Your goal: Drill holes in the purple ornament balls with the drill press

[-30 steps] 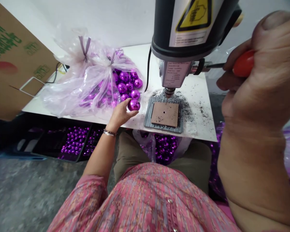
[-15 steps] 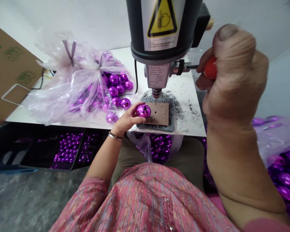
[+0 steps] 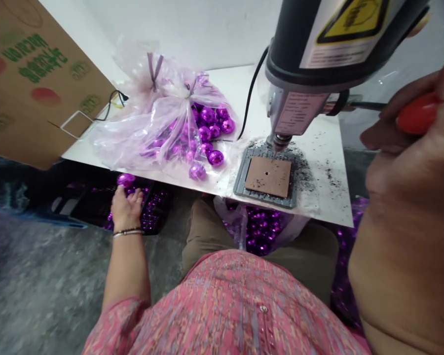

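Observation:
My left hand [image 3: 127, 209] is over the black crate [image 3: 87, 209] at the left, below the table edge. Its fingers are apart, and a shiny purple mirror ball [image 3: 126, 180] is just past the fingertips, seemingly loose from them. At the right edge of the view, my right hand [image 3: 425, 118] wraps round the red knob [image 3: 418, 116] of the drill press lever. The drill press [image 3: 299, 106] stands on the table, its bit above a brown board [image 3: 268, 177] with a small hole. That board lies on the grey metal base [image 3: 240, 177].
Clear plastic bags [image 3: 133, 133] of purple balls lie on the white table [image 3: 240, 81], with some loose balls [image 3: 215, 158] nearby. A cardboard box [image 3: 40, 84] stands at the left. Dark shavings surround the base. An open bag of purple balls [image 3: 264, 229] is between my legs.
My left hand has moved from beside the brown board left and down to the crate, taking the ball along, and its fingers have opened. The view has turned left; my right hand stays on the knob.

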